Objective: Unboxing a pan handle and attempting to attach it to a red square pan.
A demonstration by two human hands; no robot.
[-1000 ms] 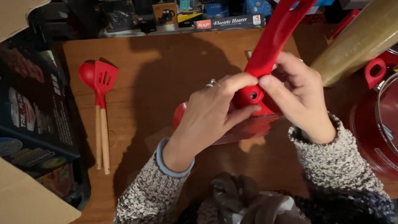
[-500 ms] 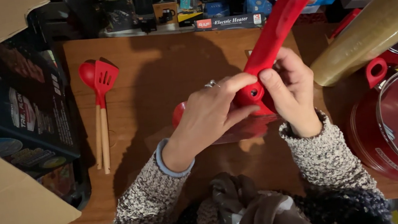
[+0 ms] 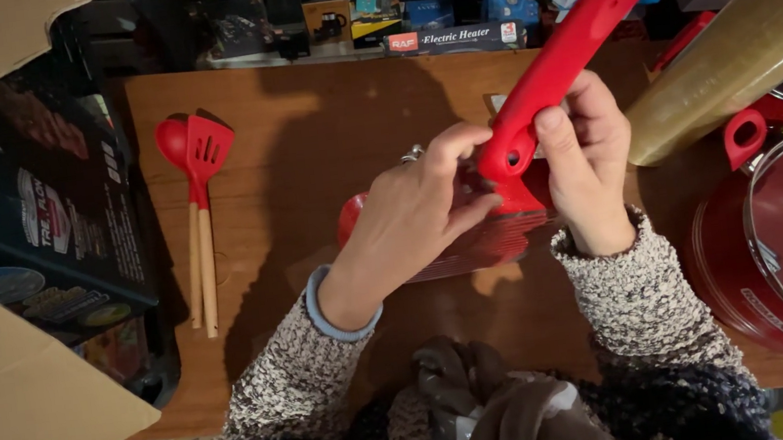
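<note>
Two red wooden-handled utensils (image 3: 197, 214) lie on the brown wooden surface (image 3: 301, 132) among stacked boxes. Left hand (image 3: 420, 211) and right hand (image 3: 583, 162), fingers curled, clasp the long red plastic handle (image 3: 587, 27) above a red pot (image 3: 472, 230).

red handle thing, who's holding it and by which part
Both hands hold the long red handle at its lower end: the right hand wraps around it, and the left hand pinches its tip, just above a red pan.

Both arms wear a chunky knit sweater — speckled cream and brown, turning dark navy toward the shoulders. A pale blue cuff (image 3: 336, 318) peeks out at the left wrist; a brown scarf (image 3: 495, 411) hangs below.
</note>
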